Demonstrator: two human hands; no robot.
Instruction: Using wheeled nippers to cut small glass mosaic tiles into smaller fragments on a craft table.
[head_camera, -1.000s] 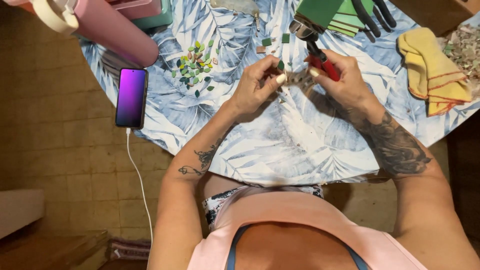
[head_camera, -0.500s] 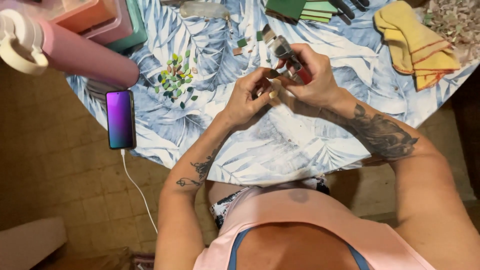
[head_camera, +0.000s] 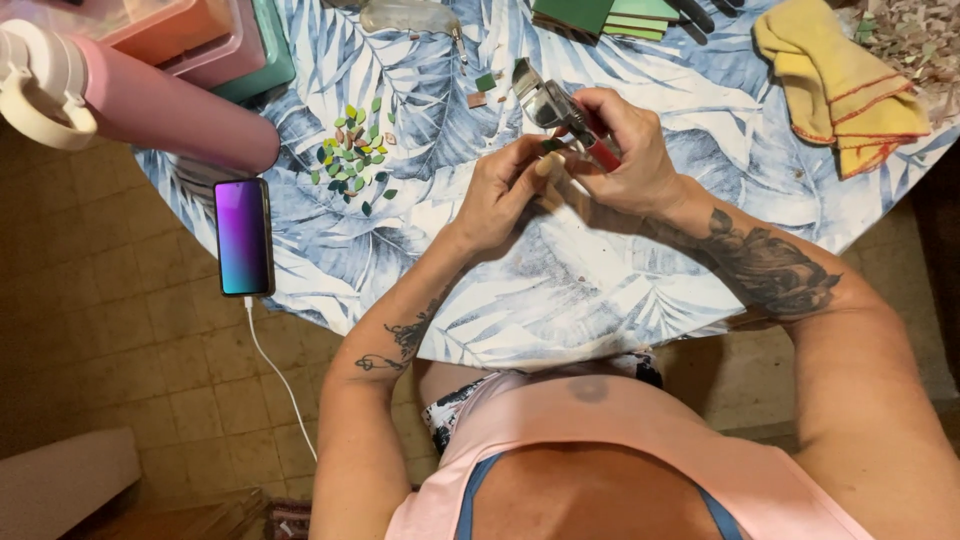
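My right hand (head_camera: 622, 152) grips red-handled tile nippers (head_camera: 560, 110), their metal jaws pointing up and left. My left hand (head_camera: 500, 190) pinches a small green tile piece (head_camera: 551, 146) right at the jaws. Both hands meet over a round table covered with a blue leaf-print cloth (head_camera: 560, 290). A scatter of small green and yellow leaf-shaped tile pieces (head_camera: 355, 155) lies on the cloth to the left of my left hand. Two small tile bits (head_camera: 482, 88) sit just above the hands.
A phone (head_camera: 243, 237) with a lit purple screen lies at the table's left edge, its white cable hanging down. A pink bottle (head_camera: 150, 100) and stacked trays (head_camera: 220, 35) stand at top left. Green tiles (head_camera: 600, 15) and a yellow cloth (head_camera: 845, 75) are at the top right.
The view has shifted, so the table sits higher and more to the right. My hands have stayed together, working the nippers on the small piece.
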